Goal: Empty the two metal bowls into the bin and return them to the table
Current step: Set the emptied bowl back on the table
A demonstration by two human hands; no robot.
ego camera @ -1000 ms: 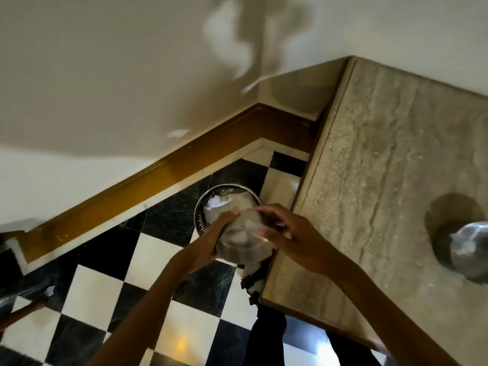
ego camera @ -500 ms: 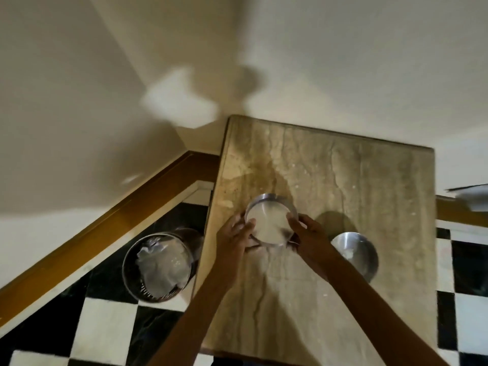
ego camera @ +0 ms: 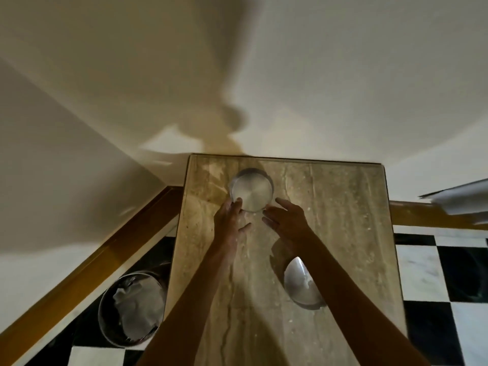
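One empty metal bowl (ego camera: 250, 192) stands upright near the far end of the beige stone table (ego camera: 343, 233). My left hand (ego camera: 229, 216) is at its near left side, fingertips touching the rim, fingers spread. My right hand (ego camera: 287, 220) hovers just off its near right side, fingers apart and holding nothing. The second metal bowl (ego camera: 299, 285) sits nearer on the table's right half, partly hidden under my right forearm. The round metal bin (ego camera: 132, 311) stands on the floor against the table's left edge, with crumpled white material inside.
A cream wall with a wooden skirting board (ego camera: 87, 265) runs behind the bin and table. Black-and-white checkered floor (ego camera: 435, 273) shows on both sides. A white flat object (ego camera: 459, 199) juts in at the right edge.
The bowl went from above the bin to the table, then to the table's far end. My hands, which gripped it, have loosened and spread beside it.
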